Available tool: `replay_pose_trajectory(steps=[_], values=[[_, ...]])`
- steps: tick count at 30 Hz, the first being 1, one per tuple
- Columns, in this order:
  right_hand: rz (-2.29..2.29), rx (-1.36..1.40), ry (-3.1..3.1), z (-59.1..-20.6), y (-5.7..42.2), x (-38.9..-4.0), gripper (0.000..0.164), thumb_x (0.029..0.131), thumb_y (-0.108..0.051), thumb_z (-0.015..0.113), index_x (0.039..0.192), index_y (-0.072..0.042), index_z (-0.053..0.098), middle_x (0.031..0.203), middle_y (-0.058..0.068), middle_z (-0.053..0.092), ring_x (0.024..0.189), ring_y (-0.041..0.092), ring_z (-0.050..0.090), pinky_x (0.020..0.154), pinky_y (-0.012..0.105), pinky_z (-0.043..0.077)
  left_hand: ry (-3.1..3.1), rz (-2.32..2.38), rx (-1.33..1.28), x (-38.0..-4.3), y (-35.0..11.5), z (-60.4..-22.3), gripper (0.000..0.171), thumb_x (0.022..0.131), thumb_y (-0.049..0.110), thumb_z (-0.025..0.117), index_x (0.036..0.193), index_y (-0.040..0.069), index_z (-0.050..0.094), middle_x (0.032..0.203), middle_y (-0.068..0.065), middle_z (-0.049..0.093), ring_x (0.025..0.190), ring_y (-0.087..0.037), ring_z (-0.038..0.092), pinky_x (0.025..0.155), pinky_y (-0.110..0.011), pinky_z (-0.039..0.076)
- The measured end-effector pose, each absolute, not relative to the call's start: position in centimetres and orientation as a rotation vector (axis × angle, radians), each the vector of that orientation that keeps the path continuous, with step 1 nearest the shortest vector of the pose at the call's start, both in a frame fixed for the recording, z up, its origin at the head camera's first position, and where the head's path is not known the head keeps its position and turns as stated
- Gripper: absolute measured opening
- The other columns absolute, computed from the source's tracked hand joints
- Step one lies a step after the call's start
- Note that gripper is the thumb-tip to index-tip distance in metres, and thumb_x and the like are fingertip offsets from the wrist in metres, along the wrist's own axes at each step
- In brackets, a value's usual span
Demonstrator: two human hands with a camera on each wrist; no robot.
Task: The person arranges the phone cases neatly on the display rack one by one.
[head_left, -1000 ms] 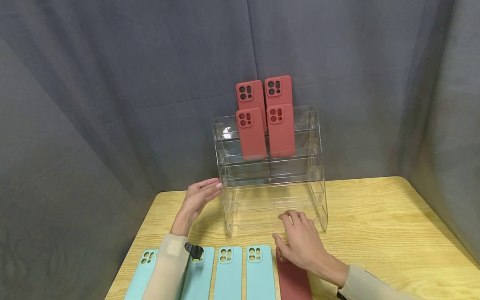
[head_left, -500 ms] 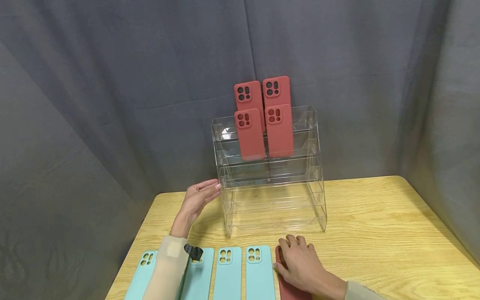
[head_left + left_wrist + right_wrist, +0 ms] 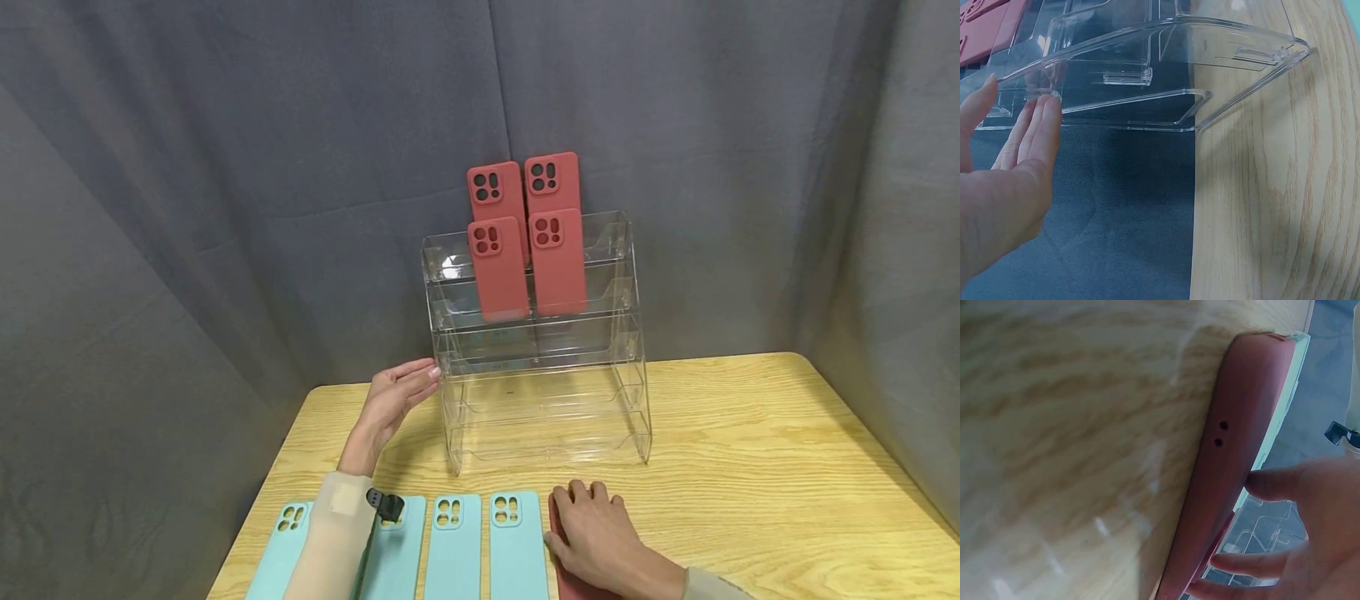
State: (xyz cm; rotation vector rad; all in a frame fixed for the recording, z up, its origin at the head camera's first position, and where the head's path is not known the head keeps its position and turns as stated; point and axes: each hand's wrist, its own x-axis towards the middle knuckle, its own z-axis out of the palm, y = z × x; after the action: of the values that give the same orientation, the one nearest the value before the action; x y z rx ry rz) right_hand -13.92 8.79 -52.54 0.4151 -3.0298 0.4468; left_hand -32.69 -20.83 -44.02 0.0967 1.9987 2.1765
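Note:
My right hand [image 3: 600, 537] lies over a red phone case [image 3: 576, 585] flat on the table, thumb at its left edge and fingers bent over its far end. In the right wrist view the thumb and fingertips meet the edge of that red case [image 3: 1229, 437]. My left hand [image 3: 393, 400] has its fingers straight against the left side of a clear acrylic tiered rack [image 3: 536, 367]. Close up, the left wrist view has the left fingertips at the rack's side panel [image 3: 1129, 78]. Several red phone cases stand upright in the rack's upper two tiers, including a front one [image 3: 558, 275].
Left of the red case, several turquoise phone cases lie in a row, one of them a near neighbour [image 3: 519, 554]. The left forearm [image 3: 330, 533] crosses above part of that row. A grey curtain [image 3: 300, 167] hangs behind the wooden table [image 3: 750, 467].
My right hand has come down and toward me from in front of the rack onto the red case, its fingers now bent at the edges. The left hand has stayed at the rack.

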Motion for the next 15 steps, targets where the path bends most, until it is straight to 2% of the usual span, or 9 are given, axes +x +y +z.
replay_pose_trajectory(steps=[10,15], values=[[0.447,0.386,-3.046,-52.49,8.42,-14.10,0.054,0.090,-0.040,0.080,0.127,-0.003,0.068,0.117,0.020,0.069,0.102,0.045,0.064,0.071,0.062,0.058,2.015,2.160,0.090,-32.72,-20.82,-44.19,0.052,0.099,0.010,0.074,0.146,-0.004,0.057,0.147,-0.021,0.061,0.115,-0.015,0.074,0.109,-0.033,0.060],[0.447,0.370,-3.037,-52.37,8.21,-14.22,0.046,0.087,-0.033,0.078,0.120,-0.002,0.069,0.112,0.020,0.069,0.094,0.042,0.063,0.065,0.061,0.057,2.021,2.161,0.088,-32.75,-20.78,-44.29,0.051,0.098,0.011,0.075,0.145,-0.003,0.058,0.146,-0.021,0.061,0.118,-0.017,0.073,0.108,-0.032,0.060]])
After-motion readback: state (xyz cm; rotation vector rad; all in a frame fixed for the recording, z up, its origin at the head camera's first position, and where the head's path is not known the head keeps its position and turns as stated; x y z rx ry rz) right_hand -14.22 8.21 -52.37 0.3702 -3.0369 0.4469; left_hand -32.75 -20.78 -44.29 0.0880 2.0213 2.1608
